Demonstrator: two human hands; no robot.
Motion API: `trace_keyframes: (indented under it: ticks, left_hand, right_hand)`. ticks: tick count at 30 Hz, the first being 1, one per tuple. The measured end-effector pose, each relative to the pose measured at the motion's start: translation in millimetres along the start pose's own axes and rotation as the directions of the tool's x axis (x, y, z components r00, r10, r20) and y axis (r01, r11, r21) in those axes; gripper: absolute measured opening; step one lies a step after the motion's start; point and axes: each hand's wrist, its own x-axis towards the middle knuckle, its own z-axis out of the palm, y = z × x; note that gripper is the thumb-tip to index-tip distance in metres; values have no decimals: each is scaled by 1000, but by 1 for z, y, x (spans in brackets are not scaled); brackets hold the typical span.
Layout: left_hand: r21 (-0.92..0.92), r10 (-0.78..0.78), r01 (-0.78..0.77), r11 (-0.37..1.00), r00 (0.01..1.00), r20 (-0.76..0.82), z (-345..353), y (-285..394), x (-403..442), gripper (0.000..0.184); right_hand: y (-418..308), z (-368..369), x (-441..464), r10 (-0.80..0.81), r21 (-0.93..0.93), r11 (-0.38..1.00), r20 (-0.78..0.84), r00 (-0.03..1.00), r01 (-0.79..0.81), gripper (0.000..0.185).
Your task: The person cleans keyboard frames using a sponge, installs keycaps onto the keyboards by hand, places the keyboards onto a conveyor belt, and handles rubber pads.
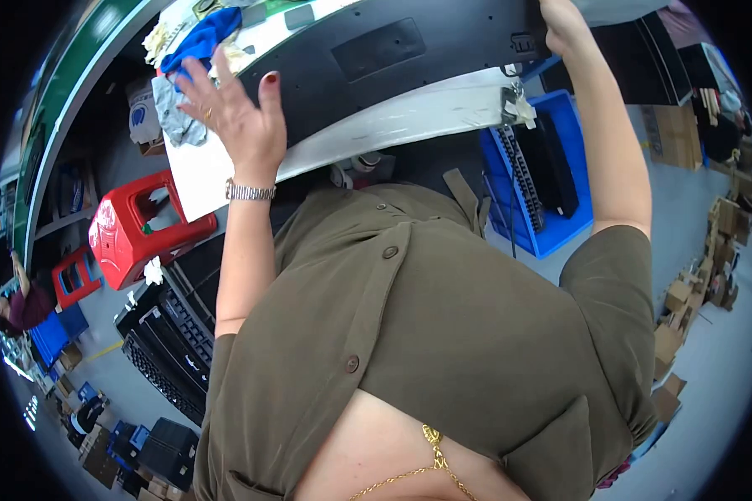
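Observation:
A black keyboard [301, 83] is tilted up in front of me with its underside showing, including a recessed rectangle and small screw holes. My right hand [565, 32] grips its right end; the fingertips are partly out of sight behind the edge. Near the left end, my left hand [241, 125] is raised with fingers spread and nothing in it. Just beyond those fingers lie a blue cloth [206, 40] and a grey cloth [180, 115]. Under the keyboard runs a white, plastic-wrapped bench edge [393, 121].
A blue bin [551, 238] with keyboards [520, 179] inside stands below the bench at right. To the left are a red stool [119, 227] and a stack of black keyboards [169, 351]. Cardboard boxes [673, 305] line the right side. Another person [32, 305] is at far left.

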Motion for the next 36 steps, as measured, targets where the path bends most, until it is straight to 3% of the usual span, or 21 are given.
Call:
trace_keyframes:
  ticks: [5,11,12,14,20,22,24,25,26,27,29,31,32,34,36]
  left_hand:
    - [128,207,-213,968,976,59,31,32,24,81]
    - [291,-62,-4,957,974,217,46,19,36,79]
    - [331,-82,13,943,978,193,44,5,34,79]
    - [132,-93,80,988,991,97,46,-30,26,85]
    - [285,-273,246,926,960,58,23,-81,15,88]
    - [651,-301,214,728,953,24,20,-88,14,86]
    - [900,-317,145,411,948,-8,19,-91,15,85]
    - [639,-209,212,739,974,-82,19,-91,17,84]
    - [268,-135,185,946,972,-195,20,-91,19,83]
    - [268,-137,189,945,970,-200,17,-75,27,83]
    - [147,-222,209,967,972,79,7,-16,50,76]
    - [144,-77,56,988,986,146,16,22,56,75]
    - [144,-82,61,988,986,142,28,28,55,75]
    - [30,100,-101,994,994,34,47,31,56,77]
    - [64,14,-19,998,996,89,48,20,61,77]
  right_hand:
    - [-31,-14,-26,-14,-32,999,34,999,15,67]
    - [-25,-13,-43,-63,-171,984,-36,997,56,68]
    - [-22,-8,-48,-91,-228,971,-72,993,72,68]
    - [-18,1,-55,-110,-311,948,-138,984,62,69]
    - [-2,-8,-47,-19,-297,955,-146,989,-26,68]
    - [0,-9,-49,-14,-298,954,-120,993,-22,69]
    - [0,-10,-51,37,-266,961,-132,991,-72,67]
    - [-1,-9,-53,34,-266,962,-126,991,-67,67]
    - [-2,-8,-55,32,-253,965,-126,991,-64,65]
    - [-3,-6,-56,30,-241,969,-127,991,-61,64]
    - [-4,-4,-60,27,-220,974,-127,991,-55,62]
    - [-5,-2,-66,3,-201,979,-117,993,-27,62]
    - [-5,-2,-69,-19,-178,984,-111,994,-1,62]
    - [-4,0,-72,-64,-130,990,-104,993,50,61]
    - [9,2,-68,-108,-126,988,-110,988,94,62]
